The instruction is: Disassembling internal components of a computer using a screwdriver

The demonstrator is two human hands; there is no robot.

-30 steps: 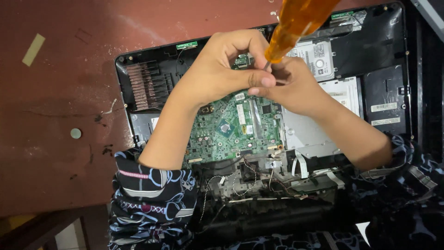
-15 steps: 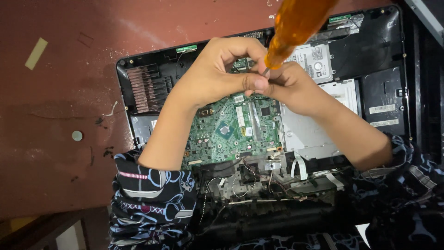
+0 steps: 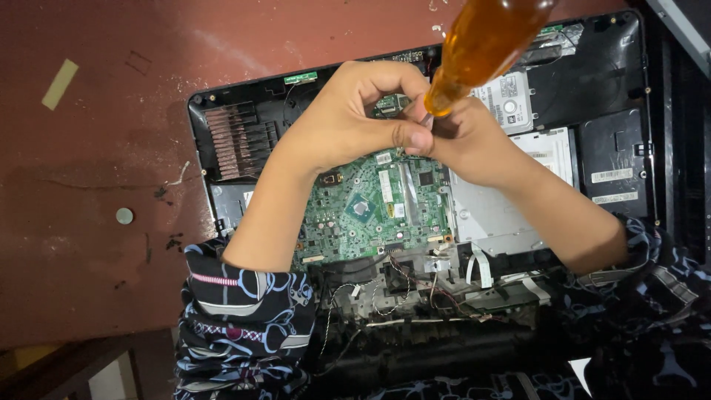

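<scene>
An opened laptop base (image 3: 615, 96) lies on the dark red table, its green circuit board (image 3: 370, 207) exposed. A screwdriver with a translucent orange handle (image 3: 481, 44) stands upright over the board's far edge, its tip hidden between my fingers. My right hand (image 3: 474, 144) is closed around the lower end of the screwdriver. My left hand (image 3: 348, 122) curls in from the left, thumb and fingers pinching at the shaft beside my right hand. Both sleeves are dark with a printed pattern.
A copper heat sink (image 3: 237, 141) sits at the laptop's left end, a silver hard drive (image 3: 511, 92) at the far right of the board, loose wires (image 3: 415, 289) near me. A small round coin-like disc (image 3: 124, 215) and a strip of tape (image 3: 59, 83) lie on the table (image 3: 111, 148).
Both hands and the screwdriver have shifted slightly; the grip on the screwdriver is the same.
</scene>
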